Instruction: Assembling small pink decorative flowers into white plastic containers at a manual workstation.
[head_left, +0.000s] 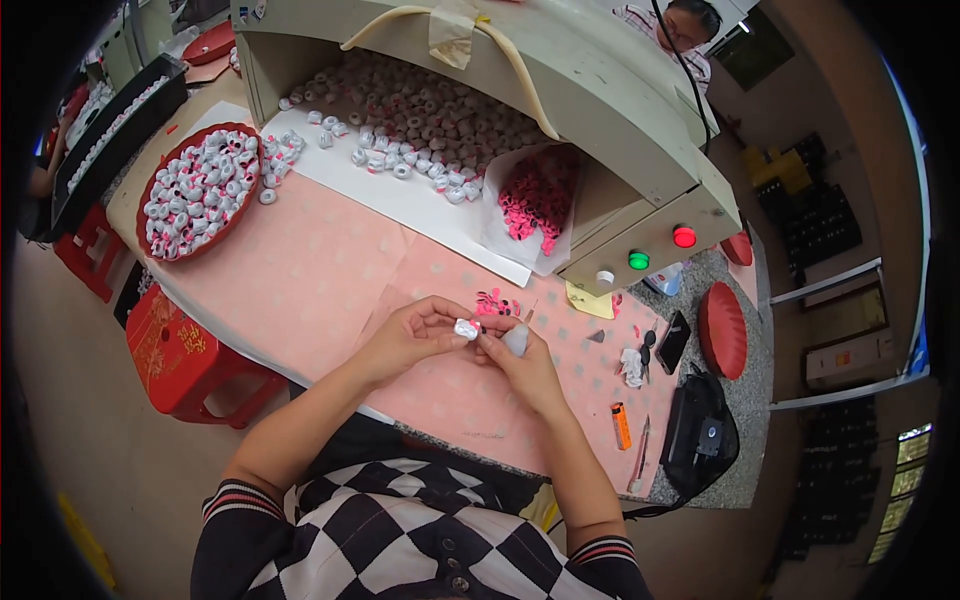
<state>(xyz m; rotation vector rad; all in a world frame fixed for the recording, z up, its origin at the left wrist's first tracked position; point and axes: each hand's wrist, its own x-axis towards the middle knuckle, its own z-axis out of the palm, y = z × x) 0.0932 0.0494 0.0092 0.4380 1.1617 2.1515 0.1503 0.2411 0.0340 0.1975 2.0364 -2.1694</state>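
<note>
In front of me, my left hand is closed in a pinch around a small white rounded piece with a bit of pink at its edge. From the other side, my right hand meets it, thumb and fingers pinched at a small pink-and-dark bit that touches the white piece. A whitish translucent thing shows at the right fingers; whether it is held or worn on a finger I cannot tell. Just beyond my hands lies a loose pile of small pink and dark pieces.
A red scalloped bowl of white pieces stands left. A machine housing shelters many more, beside a bag of pink pieces. Rightward lie an orange lighter, phone, black pouch and red dish. A person sits beyond.
</note>
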